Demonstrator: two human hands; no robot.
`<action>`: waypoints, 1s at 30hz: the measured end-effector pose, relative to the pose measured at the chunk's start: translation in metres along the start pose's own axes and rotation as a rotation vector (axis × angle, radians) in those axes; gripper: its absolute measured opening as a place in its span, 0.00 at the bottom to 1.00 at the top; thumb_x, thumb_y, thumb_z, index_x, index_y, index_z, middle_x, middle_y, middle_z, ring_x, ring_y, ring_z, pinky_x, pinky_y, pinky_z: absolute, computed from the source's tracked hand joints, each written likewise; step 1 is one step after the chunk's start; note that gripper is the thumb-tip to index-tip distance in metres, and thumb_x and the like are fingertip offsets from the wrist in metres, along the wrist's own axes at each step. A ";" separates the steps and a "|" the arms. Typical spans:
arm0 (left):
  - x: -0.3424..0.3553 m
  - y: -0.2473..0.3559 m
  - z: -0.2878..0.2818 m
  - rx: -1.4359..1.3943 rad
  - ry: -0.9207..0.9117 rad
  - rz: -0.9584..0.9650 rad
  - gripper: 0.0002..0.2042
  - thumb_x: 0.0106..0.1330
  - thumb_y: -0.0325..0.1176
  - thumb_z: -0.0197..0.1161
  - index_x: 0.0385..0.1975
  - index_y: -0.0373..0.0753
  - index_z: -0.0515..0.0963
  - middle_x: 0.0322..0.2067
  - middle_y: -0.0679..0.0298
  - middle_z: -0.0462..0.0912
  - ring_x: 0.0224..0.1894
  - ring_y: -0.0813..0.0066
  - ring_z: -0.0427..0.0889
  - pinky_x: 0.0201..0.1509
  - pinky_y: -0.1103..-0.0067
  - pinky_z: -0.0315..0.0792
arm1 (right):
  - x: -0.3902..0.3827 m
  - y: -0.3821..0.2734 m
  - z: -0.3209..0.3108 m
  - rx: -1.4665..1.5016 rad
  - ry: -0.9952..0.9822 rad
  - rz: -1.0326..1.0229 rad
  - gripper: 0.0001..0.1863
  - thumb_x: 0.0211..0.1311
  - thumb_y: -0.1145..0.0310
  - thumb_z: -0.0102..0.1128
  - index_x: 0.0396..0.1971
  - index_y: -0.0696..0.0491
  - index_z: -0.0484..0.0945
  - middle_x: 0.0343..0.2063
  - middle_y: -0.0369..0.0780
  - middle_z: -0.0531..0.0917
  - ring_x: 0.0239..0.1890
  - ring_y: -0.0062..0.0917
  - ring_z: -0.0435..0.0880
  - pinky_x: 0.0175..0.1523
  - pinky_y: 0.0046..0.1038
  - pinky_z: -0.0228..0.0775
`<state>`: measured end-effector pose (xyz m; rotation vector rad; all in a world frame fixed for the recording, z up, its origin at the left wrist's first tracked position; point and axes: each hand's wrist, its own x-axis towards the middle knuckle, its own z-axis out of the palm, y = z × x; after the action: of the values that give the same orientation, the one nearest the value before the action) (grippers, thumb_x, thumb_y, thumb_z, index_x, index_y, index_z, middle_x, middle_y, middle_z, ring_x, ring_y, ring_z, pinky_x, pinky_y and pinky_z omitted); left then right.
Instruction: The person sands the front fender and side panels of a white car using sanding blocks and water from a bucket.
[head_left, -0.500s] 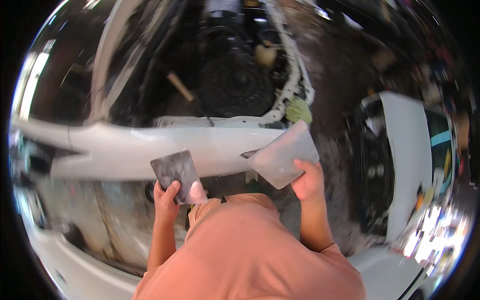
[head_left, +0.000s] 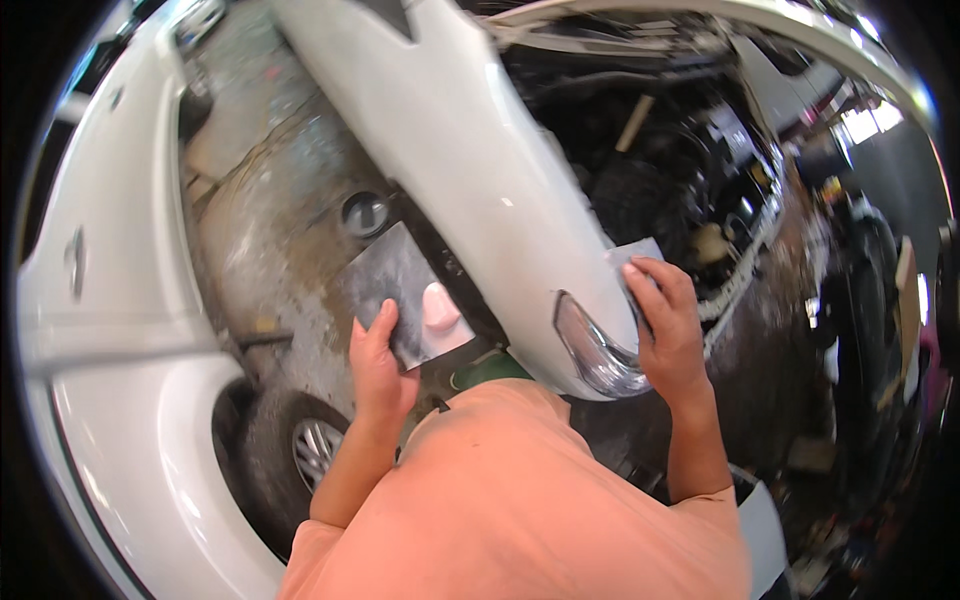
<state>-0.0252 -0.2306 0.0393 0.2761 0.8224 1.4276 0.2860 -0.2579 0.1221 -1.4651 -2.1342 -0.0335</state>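
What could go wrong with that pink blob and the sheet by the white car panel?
The pink lump sits near the edge of the grey plate in the left hand, so it might slide off if tilted. The flat sheet in the right hand is near the clear lamp and could scratch it. If dropped, it might fall into the open engine bay.

Dark tyre (head_left: 268, 440), perhaps a tin (head_left: 365, 214)
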 end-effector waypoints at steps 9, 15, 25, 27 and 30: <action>-0.092 0.008 0.016 0.035 0.194 0.755 0.23 0.73 0.28 0.58 0.65 0.37 0.62 0.57 0.60 0.75 0.58 0.70 0.75 0.63 0.70 0.70 | 0.045 -0.089 0.020 -0.029 -0.036 -0.753 0.23 0.57 0.67 0.61 0.55 0.33 0.80 0.55 0.33 0.75 0.60 0.31 0.71 0.69 0.45 0.56; -0.092 -0.012 0.022 0.069 0.238 0.931 0.23 0.72 0.27 0.59 0.64 0.35 0.62 0.57 0.59 0.75 0.56 0.72 0.76 0.62 0.74 0.70 | 0.056 -0.087 0.042 0.043 0.021 -0.878 0.24 0.55 0.67 0.62 0.54 0.33 0.80 0.56 0.32 0.75 0.61 0.31 0.71 0.69 0.46 0.56; -0.172 0.013 -0.019 0.262 0.444 1.050 0.19 0.74 0.29 0.58 0.61 0.30 0.64 0.55 0.57 0.76 0.54 0.73 0.75 0.61 0.75 0.69 | -0.018 -0.148 0.041 0.009 -0.296 -0.960 0.26 0.55 0.73 0.61 0.56 0.37 0.79 0.57 0.37 0.75 0.61 0.33 0.72 0.68 0.45 0.58; -0.171 0.022 -0.021 0.167 0.445 1.121 0.21 0.74 0.29 0.59 0.62 0.30 0.63 0.56 0.57 0.75 0.56 0.73 0.74 0.61 0.75 0.68 | -0.029 -0.137 0.057 0.518 -0.482 -0.607 0.28 0.56 0.77 0.60 0.58 0.40 0.77 0.57 0.38 0.75 0.61 0.34 0.72 0.67 0.44 0.60; -0.172 0.032 -0.029 0.047 0.432 1.089 0.23 0.73 0.28 0.60 0.64 0.32 0.63 0.57 0.58 0.75 0.57 0.73 0.74 0.62 0.75 0.68 | -0.049 -0.114 0.075 1.383 -0.681 0.143 0.27 0.63 0.80 0.55 0.63 0.49 0.70 0.60 0.39 0.74 0.63 0.35 0.72 0.68 0.42 0.62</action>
<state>-0.0562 -0.3957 0.0959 0.5018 1.1219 2.5468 0.1682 -0.3219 0.0681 -0.7301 -1.6623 1.7888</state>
